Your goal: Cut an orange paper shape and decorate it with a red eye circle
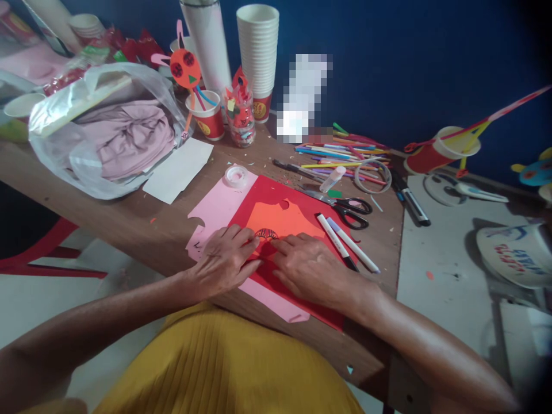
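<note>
My left hand [228,253] and my right hand [308,261] meet over stacked coloured paper near the table's front edge. Between their fingertips is a small paper cut-out [267,234] with black lines drawn on it. Fingers of both hands are bent in and pressed at its two sides; its lower part is hidden. Beneath lie an orange sheet [297,221] with cut edges, a red sheet [310,202] and a pink sheet [219,198]. Two marker pens [351,244] rest side by side to the right of my right hand.
Black-handled scissors [353,210], a glue stick [332,179] and a tape roll [236,176] lie beyond the paper. Further back are pipe cleaners [340,152], stacked paper cups [257,52] and a cup with an orange paper face [185,69]. A plastic bag [107,132] sits left.
</note>
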Demonstrator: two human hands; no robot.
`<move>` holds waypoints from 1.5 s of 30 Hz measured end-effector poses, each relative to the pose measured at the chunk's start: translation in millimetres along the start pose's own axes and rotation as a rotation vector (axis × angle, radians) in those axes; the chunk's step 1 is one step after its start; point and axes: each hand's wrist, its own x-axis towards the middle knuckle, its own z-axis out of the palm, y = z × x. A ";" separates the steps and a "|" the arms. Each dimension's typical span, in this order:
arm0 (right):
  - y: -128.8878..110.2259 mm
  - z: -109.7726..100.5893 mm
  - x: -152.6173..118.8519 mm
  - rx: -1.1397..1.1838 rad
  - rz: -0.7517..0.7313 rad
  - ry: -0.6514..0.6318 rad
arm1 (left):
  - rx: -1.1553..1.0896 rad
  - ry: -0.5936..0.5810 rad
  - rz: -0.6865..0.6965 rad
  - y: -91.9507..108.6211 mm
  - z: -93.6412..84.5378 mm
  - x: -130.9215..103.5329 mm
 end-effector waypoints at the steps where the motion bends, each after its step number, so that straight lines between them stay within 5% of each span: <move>1: 0.0 0.1 0.1 -0.001 0.000 0.001 | 0.000 -0.003 0.000 0.3 -0.1 0.1; 19: 7.6 -6.7 0.6 0.020 -0.048 0.056 | 0.053 -0.023 -0.006 -0.9 3.7 0.0; 26: 6.8 7.8 7.7 0.032 -0.053 0.131 | 0.043 -0.027 -0.021 -0.7 3.4 0.7; 39: 0.4 10.6 12.3 0.002 0.002 0.119 | -0.034 0.069 -0.032 -4.4 7.5 -7.6; 45: -2.3 13.4 11.0 -0.027 0.003 0.122 | 0.105 -0.021 -0.038 -3.3 10.0 -1.7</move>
